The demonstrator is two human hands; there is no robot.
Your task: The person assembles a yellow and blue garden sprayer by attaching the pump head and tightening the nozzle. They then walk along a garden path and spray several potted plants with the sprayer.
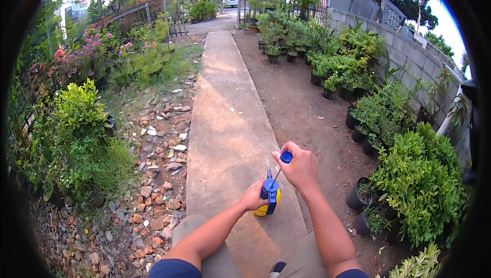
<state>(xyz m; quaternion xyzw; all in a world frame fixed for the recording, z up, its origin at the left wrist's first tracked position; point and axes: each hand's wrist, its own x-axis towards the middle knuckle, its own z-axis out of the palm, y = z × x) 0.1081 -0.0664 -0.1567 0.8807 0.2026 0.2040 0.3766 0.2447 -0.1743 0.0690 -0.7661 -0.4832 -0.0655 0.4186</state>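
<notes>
A pump sprayer (270, 190) with a yellow bottle and a blue top is held upright above the concrete path, just in front of my knees. My left hand (252, 196) is wrapped round its left side, near the blue top. Closed on the blue pump handle (286, 157) is my right hand (298, 165), higher up and to the right. A thin metal rod runs from that handle down into the sprayer's top, so the plunger is pulled out. The blue nozzle (269, 172) points away from me. My palms hide part of the bottle and handle.
The concrete path (225, 94) leads ahead to a gateway. Loose stones (156, 176) edge it on the left, below flowering bushes (94, 48). Bare soil (296, 99) lies to the right, with potted shrubs (419, 176) along a grey block wall (409, 48).
</notes>
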